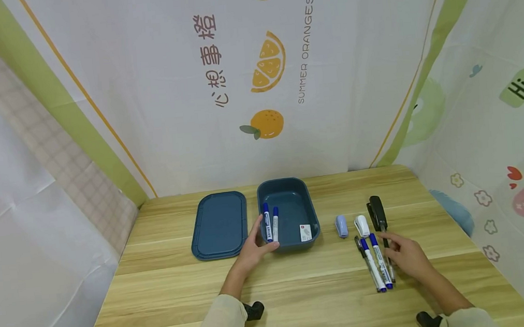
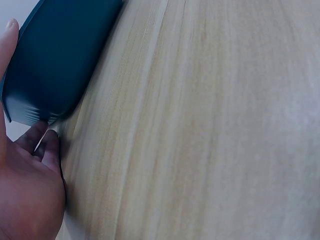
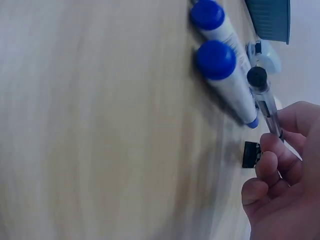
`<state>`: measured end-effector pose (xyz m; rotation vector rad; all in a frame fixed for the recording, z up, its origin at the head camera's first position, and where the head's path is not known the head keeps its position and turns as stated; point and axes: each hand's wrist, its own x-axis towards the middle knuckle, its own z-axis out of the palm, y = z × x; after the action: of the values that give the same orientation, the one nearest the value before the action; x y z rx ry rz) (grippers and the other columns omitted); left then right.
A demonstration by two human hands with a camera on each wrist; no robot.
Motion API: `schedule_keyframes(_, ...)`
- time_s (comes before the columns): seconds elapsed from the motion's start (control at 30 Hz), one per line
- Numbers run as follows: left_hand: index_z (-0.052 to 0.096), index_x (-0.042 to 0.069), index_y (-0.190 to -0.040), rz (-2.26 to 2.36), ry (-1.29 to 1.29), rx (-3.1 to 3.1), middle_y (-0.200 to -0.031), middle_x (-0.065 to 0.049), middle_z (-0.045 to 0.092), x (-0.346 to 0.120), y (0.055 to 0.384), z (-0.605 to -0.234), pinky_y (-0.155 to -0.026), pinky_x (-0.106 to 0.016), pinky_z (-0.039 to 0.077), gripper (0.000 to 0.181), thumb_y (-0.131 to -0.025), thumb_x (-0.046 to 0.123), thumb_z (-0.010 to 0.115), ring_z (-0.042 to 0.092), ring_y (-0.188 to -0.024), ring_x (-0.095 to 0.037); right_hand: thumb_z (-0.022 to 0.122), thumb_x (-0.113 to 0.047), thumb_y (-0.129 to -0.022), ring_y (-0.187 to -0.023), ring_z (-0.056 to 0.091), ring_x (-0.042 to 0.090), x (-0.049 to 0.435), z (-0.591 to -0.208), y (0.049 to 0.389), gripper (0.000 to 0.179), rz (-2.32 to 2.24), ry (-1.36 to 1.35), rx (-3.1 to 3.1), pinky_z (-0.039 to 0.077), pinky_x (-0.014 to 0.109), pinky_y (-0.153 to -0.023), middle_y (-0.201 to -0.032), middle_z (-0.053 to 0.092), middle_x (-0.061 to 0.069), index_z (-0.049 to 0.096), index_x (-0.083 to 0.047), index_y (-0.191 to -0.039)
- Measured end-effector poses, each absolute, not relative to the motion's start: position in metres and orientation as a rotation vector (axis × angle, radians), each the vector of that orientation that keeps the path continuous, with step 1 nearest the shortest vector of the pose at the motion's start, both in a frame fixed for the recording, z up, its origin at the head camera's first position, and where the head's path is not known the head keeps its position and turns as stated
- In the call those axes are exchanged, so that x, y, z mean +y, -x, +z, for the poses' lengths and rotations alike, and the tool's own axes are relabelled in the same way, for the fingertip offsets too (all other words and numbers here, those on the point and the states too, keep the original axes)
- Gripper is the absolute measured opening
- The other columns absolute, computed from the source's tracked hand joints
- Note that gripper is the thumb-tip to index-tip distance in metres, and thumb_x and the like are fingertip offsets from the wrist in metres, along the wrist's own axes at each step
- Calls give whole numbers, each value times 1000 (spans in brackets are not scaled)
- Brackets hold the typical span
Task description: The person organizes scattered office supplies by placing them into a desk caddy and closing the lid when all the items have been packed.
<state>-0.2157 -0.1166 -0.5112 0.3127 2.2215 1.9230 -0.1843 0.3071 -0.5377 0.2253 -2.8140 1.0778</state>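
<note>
My left hand (image 1: 251, 252) is at the near left corner of a dark blue plastic box (image 1: 312, 206), index finger along its side and thumb at the front rim. In the left wrist view its other fingertips (image 2: 42, 129) touch the box's lower corner. Inside the box lie two blue-capped white markers (image 1: 268, 225) (image 1: 275, 224) and a small white packet (image 1: 305, 233). My right hand (image 1: 408, 257) pinches a clear pen with a black end (image 3: 270, 107), seen alongside two more blue-and-white markers (image 1: 373, 265) (image 1: 381, 261) on the table.
The box's flat blue lid (image 1: 220, 224) lies left of it. Right of the box sit a light-blue oblong item (image 1: 341, 226), a white one (image 1: 361, 225) and a black stapler (image 1: 378, 213). Another clear pen (image 1: 367, 263) lies left of the markers. A printed curtain (image 1: 171, 140) hangs behind the wooden table.
</note>
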Motion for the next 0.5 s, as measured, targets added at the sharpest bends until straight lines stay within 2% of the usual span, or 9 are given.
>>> schedule_keyframes(0.5, 12, 10, -157, 1935, -314, 2204, -149, -32, 29, -116, 217, -513, -112, -54, 20, 94, -87, 13, 75, 22, -140, -44, 66, 5, -86, -57, 41, 7, 283, -529, 191, 38, 1173, -314, -2706, 38, 24, -48, -72, 51, -2, 63, -1, -124)
